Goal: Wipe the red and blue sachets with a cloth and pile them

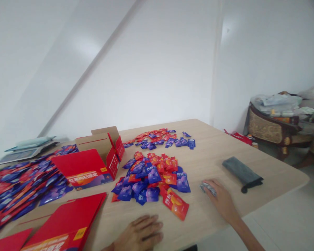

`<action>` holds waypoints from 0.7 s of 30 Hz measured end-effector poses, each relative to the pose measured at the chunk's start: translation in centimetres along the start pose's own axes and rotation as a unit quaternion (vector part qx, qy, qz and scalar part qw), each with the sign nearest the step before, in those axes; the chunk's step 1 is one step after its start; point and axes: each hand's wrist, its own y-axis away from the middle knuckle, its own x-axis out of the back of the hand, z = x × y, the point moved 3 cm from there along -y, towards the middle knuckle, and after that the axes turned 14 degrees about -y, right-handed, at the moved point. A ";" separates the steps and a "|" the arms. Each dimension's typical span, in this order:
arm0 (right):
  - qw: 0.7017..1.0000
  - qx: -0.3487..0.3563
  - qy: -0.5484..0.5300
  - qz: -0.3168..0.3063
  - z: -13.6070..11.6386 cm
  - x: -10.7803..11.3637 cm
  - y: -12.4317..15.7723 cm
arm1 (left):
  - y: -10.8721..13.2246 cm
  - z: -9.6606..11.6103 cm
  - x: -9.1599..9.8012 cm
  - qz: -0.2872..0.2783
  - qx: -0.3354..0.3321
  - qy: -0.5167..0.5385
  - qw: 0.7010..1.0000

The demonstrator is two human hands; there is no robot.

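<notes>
My left hand [140, 234] hovers over or rests on the near table edge, palm down, fingers spread, holding nothing. Toward the right, my right hand [219, 198] has its fingers around a small crumpled grey-white item [208, 188] at the tabletop. Between and beyond both hands lies a pile of purple and red sachets [153, 173]; one red-orange sachet [176, 204] sticks out at its near side. Open red boxes stand left of the pile, one upright [86, 167] and another [65, 223] at the near left.
More sachets [157, 136] lie farther back on the table [204, 153]. A grey pouch [240, 170] sits at the right. Many sachets [23, 184] cover the left side, below stacked flat packets [28, 148]. A carved chair [269, 129] holds bags beyond the table.
</notes>
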 end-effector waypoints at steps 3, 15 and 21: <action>1.000 -0.007 -0.005 -0.001 -0.1 -0.1 0.0 | -2.8 -0.8 1.9 0.016 -0.050 -0.049 0.997; 0.999 -0.023 -0.008 0.024 0.4 -0.8 0.2 | -27.1 -25.0 -2.0 -0.162 0.206 -0.150 0.953; 0.999 0.029 0.011 0.012 2.1 -0.8 0.2 | -34.3 -33.5 -8.9 -0.163 0.315 -0.117 0.927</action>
